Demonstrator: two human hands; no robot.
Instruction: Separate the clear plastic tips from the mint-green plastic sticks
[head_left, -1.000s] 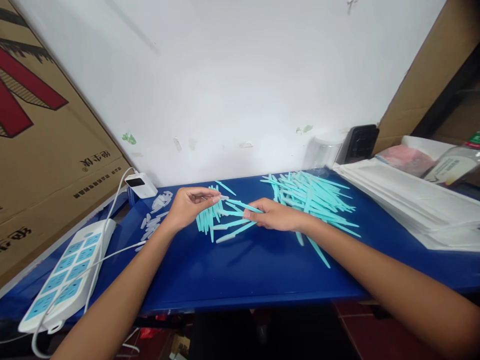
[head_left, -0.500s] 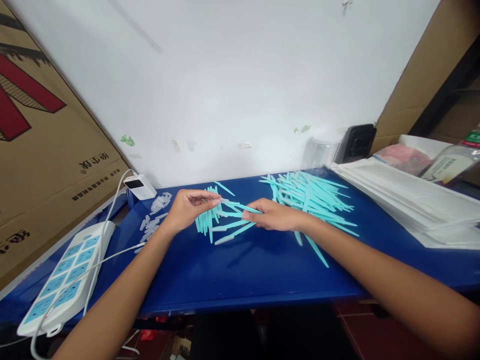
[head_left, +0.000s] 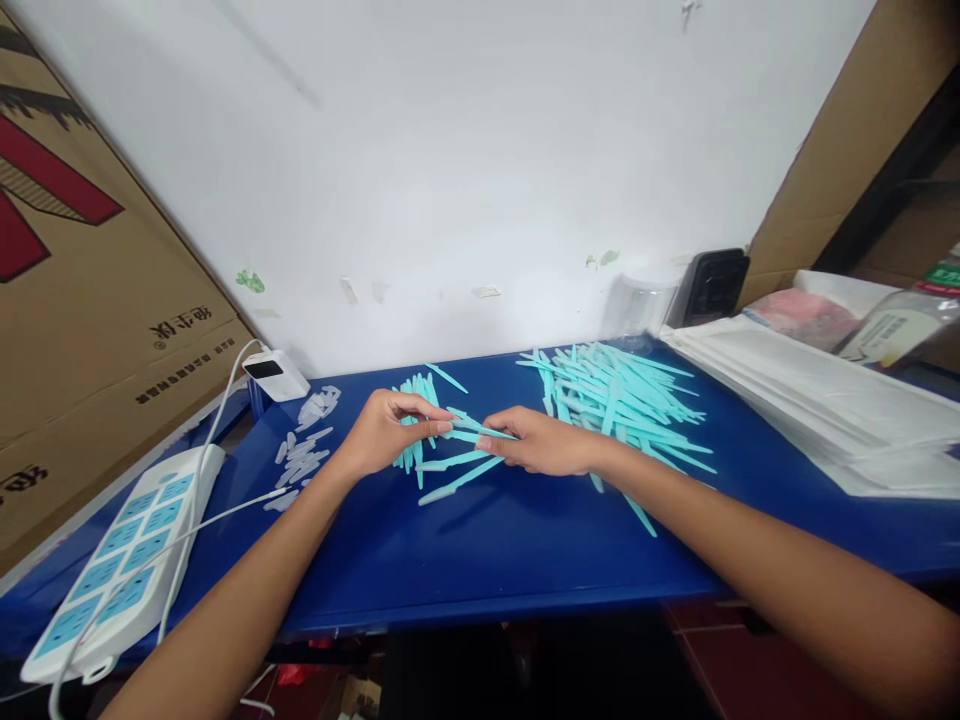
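My right hand [head_left: 540,440] is closed around several slim turquoise eyebrow razors [head_left: 469,476], which fan out to the left above the table. With thumb and fingers, my left hand [head_left: 394,432] pinches the far end of one of them; its fingertips hide that end. Behind my left hand lies a small row of similar razors [head_left: 409,388], partly covered. A larger heap of turquoise razors [head_left: 622,390] spreads behind and beyond my right hand. Small translucent caps [head_left: 303,458] lie loose left of my left hand.
A white power strip [head_left: 124,560] with cables runs along the left of the blue table [head_left: 487,570]. A white device [head_left: 276,374] stands by the wall. White sheets or bags [head_left: 810,400] are stacked at right, near a clear container [head_left: 645,305] and a bottle [head_left: 900,325].
My left fingertips have moved slightly right and down along the pinched razor, closer to my right hand. The fanned razors have dipped a little to the left.
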